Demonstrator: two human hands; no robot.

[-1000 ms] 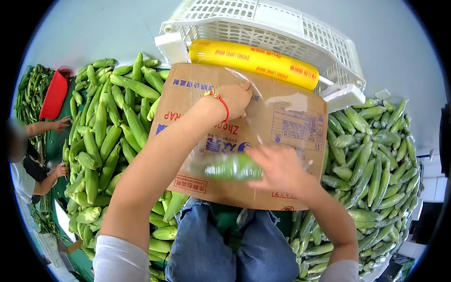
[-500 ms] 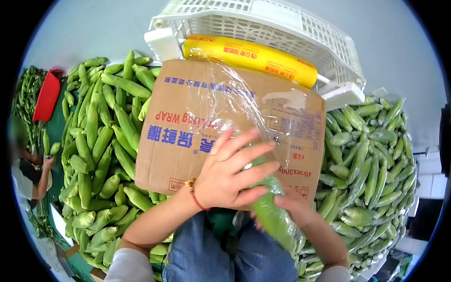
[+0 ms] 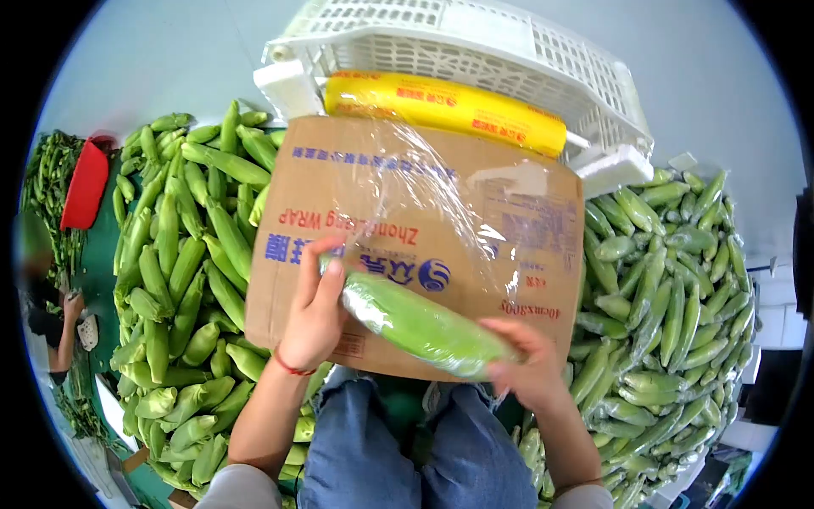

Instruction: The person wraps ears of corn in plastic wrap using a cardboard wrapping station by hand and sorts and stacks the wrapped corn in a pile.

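Note:
A green ear of corn in clear film [image 3: 420, 327] is held slantwise above the near part of a cardboard sheet [image 3: 339, 204]. Its upper left end is in my left hand [image 3: 315, 305], thumb and fingers around the tip. My right hand [image 3: 530, 360] grips the lower right end. Clear film [image 3: 432, 178] stretches over the cardboard from a yellow roll of wrap [image 3: 445, 106], which lies along the cardboard's far edge.
Unwrapped corn [image 3: 182, 271] is heaped at the left, film-wrapped corn [image 3: 661, 314] at the right. Behind the roll stands a white plastic crate [image 3: 475, 42]. A red basket [image 3: 85, 187] and another person's arm [image 3: 68, 331] are at the far left.
The corn has gone from a blur under my right hand to lying slantwise between both hands. My left hand has moved off the film and round to the corn's left end.

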